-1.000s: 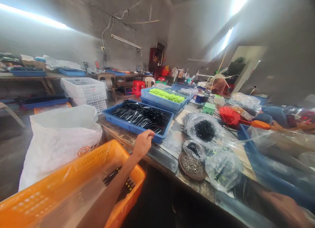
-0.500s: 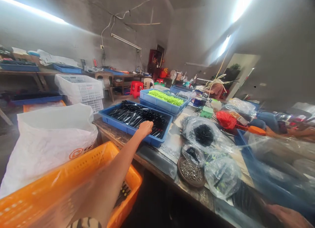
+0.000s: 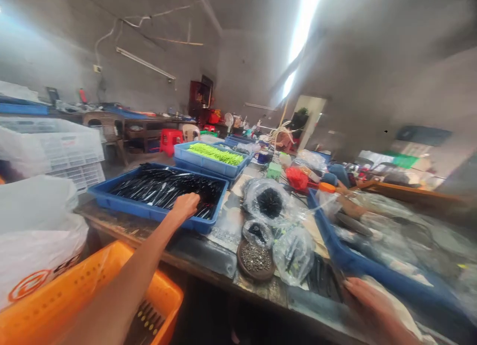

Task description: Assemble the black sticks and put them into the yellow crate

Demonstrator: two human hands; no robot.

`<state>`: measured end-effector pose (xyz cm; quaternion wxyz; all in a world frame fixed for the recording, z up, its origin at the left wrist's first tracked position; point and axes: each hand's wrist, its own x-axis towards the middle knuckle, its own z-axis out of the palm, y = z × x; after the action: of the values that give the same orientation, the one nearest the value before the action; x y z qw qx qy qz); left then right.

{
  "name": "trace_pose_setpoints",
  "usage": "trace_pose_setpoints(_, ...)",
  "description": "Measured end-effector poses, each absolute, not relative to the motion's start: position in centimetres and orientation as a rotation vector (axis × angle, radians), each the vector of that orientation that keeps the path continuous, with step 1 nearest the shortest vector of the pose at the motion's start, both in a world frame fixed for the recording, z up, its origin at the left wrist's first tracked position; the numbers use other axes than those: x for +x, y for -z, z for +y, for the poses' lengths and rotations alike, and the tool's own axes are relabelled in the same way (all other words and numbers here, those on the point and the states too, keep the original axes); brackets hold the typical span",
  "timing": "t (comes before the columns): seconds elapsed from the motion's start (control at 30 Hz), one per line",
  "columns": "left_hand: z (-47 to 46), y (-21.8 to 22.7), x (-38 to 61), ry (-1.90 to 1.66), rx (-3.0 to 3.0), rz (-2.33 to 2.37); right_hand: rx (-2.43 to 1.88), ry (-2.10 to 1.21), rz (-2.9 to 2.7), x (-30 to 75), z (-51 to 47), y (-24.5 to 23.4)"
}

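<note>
My left hand point(image 3: 186, 206) is closed over the right part of a blue tray point(image 3: 156, 215) heaped with thin, glossy black pieces point(image 3: 149, 186). Its fingers are curled down, and whatever they hold is hidden. At the lower right, my right hand point(image 3: 367, 295) is low over the table edge, its fingers together and partly blurred. What is in them I cannot make out. Just left of that hand lie long dark strips point(image 3: 321, 278). A round brown bowl point(image 3: 243, 270) of small metal parts stands between the two hands, beside clear plastic bags point(image 3: 294, 255).
An orange crate point(image 3: 169, 290) stands under my left forearm, next to a white sack point(image 3: 40, 235). Behind the tray is a blue bin point(image 3: 204, 161) of bright green pieces. A large blue bin point(image 3: 335, 250) with plastic bags borders the right side; a co-worker's arm point(image 3: 348, 203) reaches over it.
The view has turned right, so the tray and table appear farther left. My left hand stays closed at the tray. More of my right hand has come into view.
</note>
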<state>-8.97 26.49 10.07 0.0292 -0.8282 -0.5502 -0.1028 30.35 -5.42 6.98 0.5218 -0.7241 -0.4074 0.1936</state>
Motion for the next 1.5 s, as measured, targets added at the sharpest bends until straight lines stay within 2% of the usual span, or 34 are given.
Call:
trace_pose_setpoints(0.17,25.7,-10.8,-8.7,0.511,-2.455,-1.599,-1.392,-0.832,-0.651,24.3,-4.8,-6.6)
trace_pose_setpoints(0.23,25.1,-11.5,-8.6,0.857,-2.387,-1.599,-1.198,-0.965,-0.612,22.2,-4.2,-5.9)
trace_pose_setpoints(0.3,23.7,-12.4,-8.3,1.025,-2.319,-1.604,-1.059,-1.097,-0.612,20.4,-3.5,-5.7)
trace_pose_setpoints(0.5,13.2,-14.7,-4.8,2.647,-2.272,-1.551,-0.783,-1.281,-0.653,16.8,-2.1,-6.6)
trace_pose_setpoints(0.57,9.4,-14.2,-2.8,2.896,-2.372,-1.481,-0.746,-1.310,-0.637,16.2,-2.2,-6.8)
trace_pose_setpoints(0.67,5.4,-12.2,-0.1,3.086,-2.487,-1.524,-0.726,-1.322,-0.594,15.9,-2.7,-6.6)
trace_pose_setpoints(0.83,2.5,-8.4,2.5,3.072,-2.653,-1.718,-0.726,-1.303,-0.521,15.7,-3.7,-6.1)
trace_pose_setpoints(1.0,1.2,-7.0,2.6,2.956,-2.718,-1.746,-0.775,-1.225,-0.491,15.3,-4.0,-6.0)
trace_pose_setpoints(1.2,0.2,-6.3,1.5,2.481,-3.018,-1.596,-0.905,-1.175,-0.585,15.6,-4.2,-5.8)
trace_pose_setpoints(1.4,-0.3,-5.6,1.4,1.691,-3.556,-1.773,-1.237,-1.011,-0.858,16.7,-4.9,-5.7)
trace_pose_setpoints(1.5,-0.5,-5.3,1.9,1.553,-3.693,-1.705,-1.373,-0.973,-1.018,16.4,-5.3,-6.0)
